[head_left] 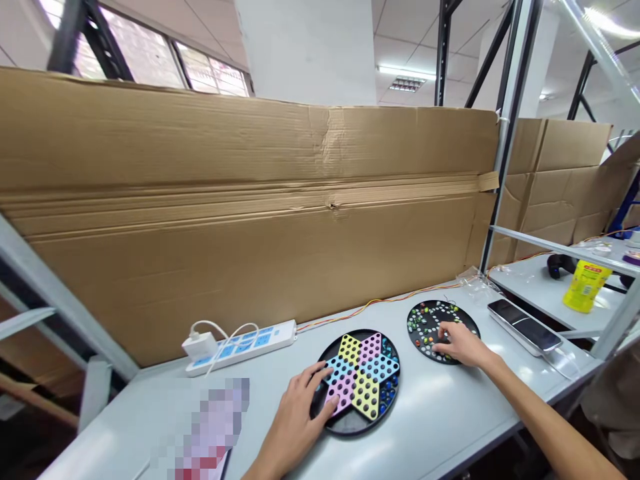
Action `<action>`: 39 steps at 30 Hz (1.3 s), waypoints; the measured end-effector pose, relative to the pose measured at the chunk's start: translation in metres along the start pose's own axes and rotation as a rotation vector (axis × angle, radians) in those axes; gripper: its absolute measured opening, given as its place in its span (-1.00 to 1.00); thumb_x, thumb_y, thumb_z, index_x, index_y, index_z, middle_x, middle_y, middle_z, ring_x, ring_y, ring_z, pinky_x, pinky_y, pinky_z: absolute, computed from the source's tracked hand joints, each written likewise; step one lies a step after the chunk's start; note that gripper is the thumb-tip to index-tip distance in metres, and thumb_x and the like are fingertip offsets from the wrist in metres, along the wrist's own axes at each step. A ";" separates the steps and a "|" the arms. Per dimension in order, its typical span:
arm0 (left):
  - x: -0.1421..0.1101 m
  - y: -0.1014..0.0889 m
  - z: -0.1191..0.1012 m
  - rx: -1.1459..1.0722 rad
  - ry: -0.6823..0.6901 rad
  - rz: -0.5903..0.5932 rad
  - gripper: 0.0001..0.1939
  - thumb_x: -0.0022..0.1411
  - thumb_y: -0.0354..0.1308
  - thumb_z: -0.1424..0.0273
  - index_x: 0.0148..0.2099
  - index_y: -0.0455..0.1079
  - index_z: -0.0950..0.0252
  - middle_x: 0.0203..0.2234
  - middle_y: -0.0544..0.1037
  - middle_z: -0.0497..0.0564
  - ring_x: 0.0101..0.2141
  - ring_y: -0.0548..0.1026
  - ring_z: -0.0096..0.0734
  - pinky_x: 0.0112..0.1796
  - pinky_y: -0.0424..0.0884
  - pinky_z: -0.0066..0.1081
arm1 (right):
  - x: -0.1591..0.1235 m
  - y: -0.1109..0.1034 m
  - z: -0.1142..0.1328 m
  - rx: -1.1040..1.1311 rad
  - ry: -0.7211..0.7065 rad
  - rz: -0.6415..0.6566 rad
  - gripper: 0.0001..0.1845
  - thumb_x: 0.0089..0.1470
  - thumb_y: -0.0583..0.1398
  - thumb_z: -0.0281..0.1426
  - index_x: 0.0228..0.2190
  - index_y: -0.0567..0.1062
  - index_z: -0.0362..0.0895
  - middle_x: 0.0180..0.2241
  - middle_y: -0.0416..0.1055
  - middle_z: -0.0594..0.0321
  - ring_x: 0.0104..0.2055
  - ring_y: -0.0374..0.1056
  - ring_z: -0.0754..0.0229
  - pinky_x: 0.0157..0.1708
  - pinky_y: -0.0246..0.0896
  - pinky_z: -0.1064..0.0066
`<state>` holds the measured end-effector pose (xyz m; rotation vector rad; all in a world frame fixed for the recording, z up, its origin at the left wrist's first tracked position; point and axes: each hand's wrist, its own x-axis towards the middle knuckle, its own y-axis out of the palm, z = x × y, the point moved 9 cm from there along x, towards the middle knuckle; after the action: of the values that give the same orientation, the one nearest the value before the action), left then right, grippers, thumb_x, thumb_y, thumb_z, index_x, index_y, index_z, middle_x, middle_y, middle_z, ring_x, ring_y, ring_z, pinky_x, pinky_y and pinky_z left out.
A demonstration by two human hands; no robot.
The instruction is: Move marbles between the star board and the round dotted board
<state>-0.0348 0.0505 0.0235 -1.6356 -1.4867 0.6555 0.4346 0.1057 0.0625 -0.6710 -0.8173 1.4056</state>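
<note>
A round black Chinese checkers board (361, 381) with a pastel star of holes lies on the grey table. My left hand (300, 410) rests on its left rim, fingers spread and flat against the board. A few blue marbles (388, 392) sit in the board's right edge. To the right lies a black round lid (425, 317) full of mixed coloured marbles. My right hand (463, 343) reaches into it, fingertips curled down among the marbles; what they pinch is hidden.
A white power strip (253, 341) with a plugged charger (199, 347) lies behind the board. A phone on a white box (525, 325) sits at the right. A tall cardboard wall (250, 220) backs the table. A yellow bottle (585, 285) stands on the neighbouring bench.
</note>
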 end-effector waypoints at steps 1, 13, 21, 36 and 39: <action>0.000 -0.001 -0.001 0.004 -0.003 -0.005 -0.36 0.60 0.27 -0.13 0.54 0.77 -0.09 0.63 0.73 0.08 0.59 0.65 0.30 0.63 0.61 0.33 | -0.002 0.003 -0.001 -0.038 0.013 0.040 -0.52 0.14 0.63 -0.13 -0.41 0.47 0.06 -0.48 0.43 0.37 -0.33 0.42 0.03 -0.25 0.23 0.29; 0.001 0.003 0.003 0.009 -0.008 -0.018 -0.36 0.60 0.26 -0.09 0.53 0.77 -0.04 0.62 0.73 0.12 0.59 0.65 0.32 0.65 0.57 0.38 | 0.011 0.048 0.032 1.315 0.222 0.358 -0.48 0.22 0.40 0.03 -0.39 0.22 0.10 -0.58 -0.01 0.62 -0.57 -0.37 0.33 -0.57 -0.29 0.47; 0.004 0.002 0.006 0.014 0.029 0.007 -0.39 0.61 0.31 -0.10 0.53 0.77 -0.11 0.61 0.74 0.08 0.57 0.66 0.31 0.58 0.67 0.36 | 0.021 0.030 0.044 0.314 -0.073 0.086 -0.58 0.50 0.33 -0.02 -0.36 0.51 0.03 -0.42 0.48 0.25 -0.31 0.39 0.05 -0.26 0.24 0.29; 0.000 0.005 -0.004 -0.003 0.029 -0.100 -0.45 0.56 0.35 -0.03 0.44 0.81 -0.06 0.54 0.79 0.14 0.49 0.74 0.33 0.55 0.71 0.32 | 0.038 0.042 0.098 -0.239 -0.177 0.194 -0.62 0.73 0.13 -0.34 0.25 0.72 -0.04 0.10 0.87 -0.05 0.13 0.74 -0.12 0.09 0.37 0.24; 0.001 0.004 -0.005 0.005 0.014 -0.080 -0.43 0.54 0.38 -0.04 0.46 0.81 -0.08 0.55 0.80 0.12 0.49 0.74 0.32 0.57 0.70 0.18 | 0.054 0.070 0.144 -0.229 -0.281 0.259 -0.62 0.72 0.17 -0.34 0.27 0.74 -0.06 0.18 0.88 -0.07 0.19 0.73 -0.11 0.15 0.42 0.23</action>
<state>-0.0279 0.0500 0.0227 -1.5656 -1.5308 0.6015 0.2755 0.1551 0.0925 -0.7860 -1.1571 1.6806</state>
